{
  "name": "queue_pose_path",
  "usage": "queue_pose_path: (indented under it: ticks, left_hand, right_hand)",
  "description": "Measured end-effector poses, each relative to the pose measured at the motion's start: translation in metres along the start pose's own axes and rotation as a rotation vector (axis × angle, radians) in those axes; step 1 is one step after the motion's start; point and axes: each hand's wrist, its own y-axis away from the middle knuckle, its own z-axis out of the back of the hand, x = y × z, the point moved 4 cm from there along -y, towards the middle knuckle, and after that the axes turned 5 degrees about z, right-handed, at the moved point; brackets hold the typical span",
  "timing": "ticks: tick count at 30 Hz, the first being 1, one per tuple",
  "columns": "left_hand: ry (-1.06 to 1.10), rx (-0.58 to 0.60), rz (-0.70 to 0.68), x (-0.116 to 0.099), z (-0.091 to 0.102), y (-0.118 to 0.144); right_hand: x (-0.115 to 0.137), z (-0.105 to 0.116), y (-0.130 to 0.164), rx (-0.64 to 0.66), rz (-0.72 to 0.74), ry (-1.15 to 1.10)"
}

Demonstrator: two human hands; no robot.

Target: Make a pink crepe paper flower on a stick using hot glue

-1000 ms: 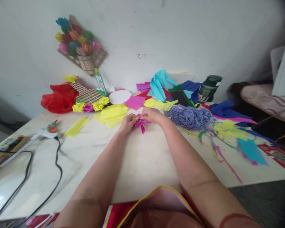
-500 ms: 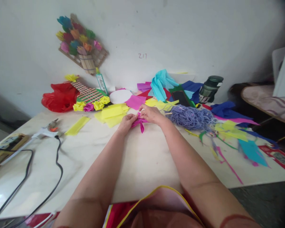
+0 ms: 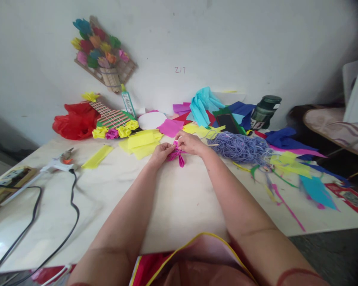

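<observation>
Since a second ago our hands and the pink paper bow (image 3: 178, 155) have crept slightly toward twelve o'clock on the bench (image 3: 173, 198). Left hand (image 3: 161, 153) pinches the gathered middle at nine o'clock, right hand (image 3: 191, 143) at three. We judge a firm pinch keeps the pleats from springing apart.

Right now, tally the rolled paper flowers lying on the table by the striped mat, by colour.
Yellow paper flowers: 3
Pink paper flower: 1
Total: 4
A further yellow flower sits at the mat's far end, not counted.
</observation>
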Motion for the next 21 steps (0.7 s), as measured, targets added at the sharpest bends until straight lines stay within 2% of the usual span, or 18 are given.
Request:
queue_pose_path:
  ticks: [8, 16, 19, 21]
  left_hand:
    - [-0.085, -0.096, -0.018, 0.002, 0.000, -0.002]
    - [-0.119, -0.149, -0.045, 0.000, 0.001, -0.002]
    - [-0.067, -0.147, -0.052, 0.000, 0.001, -0.002]
    - [0.075, -0.131, -0.065, -0.001, 0.001, -0.001]
  right_hand:
    - [-0.009, -0.009, -0.002, 0.000, -0.023, -0.035]
    - [-0.016, -0.017, -0.007, 0.036, 0.056, -0.132]
    - [-0.011, -0.011, -0.004, 0.018, 0.061, -0.098]
    - [-0.007, -0.006, -0.003, -0.010, 0.080, -0.073]
